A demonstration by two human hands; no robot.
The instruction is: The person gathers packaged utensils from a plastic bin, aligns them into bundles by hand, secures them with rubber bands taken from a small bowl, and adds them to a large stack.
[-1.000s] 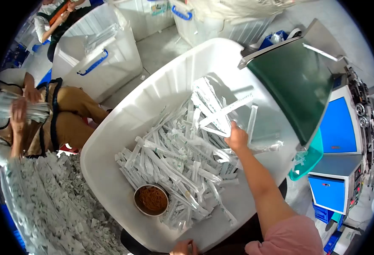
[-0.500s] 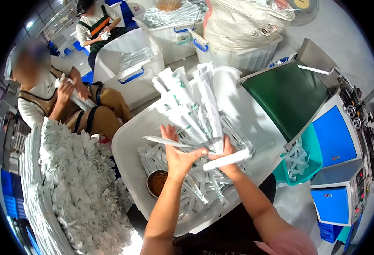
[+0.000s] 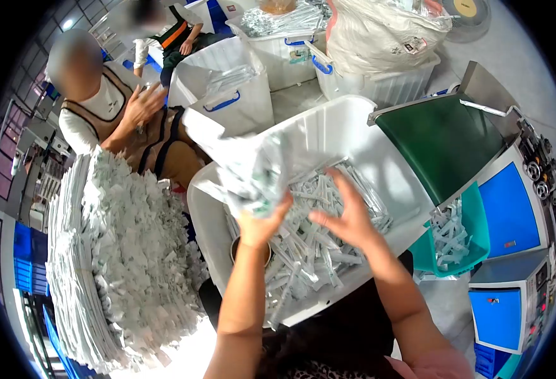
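Note:
My left hand [image 3: 262, 222] is closed around the lower end of a bundle of slim white paper packets [image 3: 252, 167] with green print, smeared by motion. It is held above the large white tub [image 3: 410, 218]. My right hand [image 3: 350, 215] is over the tub's right half, its thumb and fingers apart and nothing in them. Below both hands, many loose slim white packets [image 3: 312, 249] lie in the tub. A round metal bowl [image 3: 268, 256] in the tub is mostly hidden behind my left forearm.
A tall stack of white paper packets [image 3: 132, 265] stands at left. Beyond it sits a co-worker [image 3: 104, 104], with another person [image 3: 180, 38] farther back. White bins [image 3: 252, 104] stand ahead. At right are a green-topped machine [image 3: 442, 139] and a teal basket [image 3: 483, 221] holding packets.
The bundle has moved left with my left hand, and my right hand has let go of it and opened. The camera view has shifted. The near co-worker's hand is now raised.

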